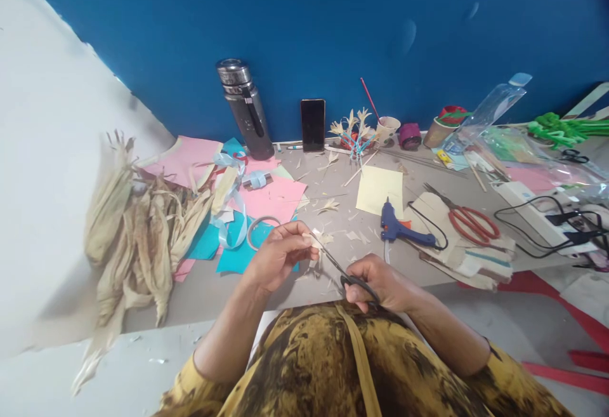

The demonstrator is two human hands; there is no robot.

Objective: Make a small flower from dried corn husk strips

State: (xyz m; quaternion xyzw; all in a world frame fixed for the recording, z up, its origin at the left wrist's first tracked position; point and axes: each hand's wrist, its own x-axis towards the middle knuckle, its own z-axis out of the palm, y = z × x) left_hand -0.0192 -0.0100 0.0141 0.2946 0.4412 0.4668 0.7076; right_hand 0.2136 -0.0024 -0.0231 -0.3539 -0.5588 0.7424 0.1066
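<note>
A cutting step appears to be in hand: the left hand [280, 255] pinches a small pale piece [316, 247] above the surface [200, 303], and the right hand [387, 284] is curled around the handles of the scissors [337, 266], their blades at the piece. Cutting there calls for a steady pinch, fingertips clear.

Husks [143, 245] lie left on the worktop [328, 182]; flask [247, 112] and phone [313, 125] stand far, glue gun [402, 230] lies right on paper [379, 190].
</note>
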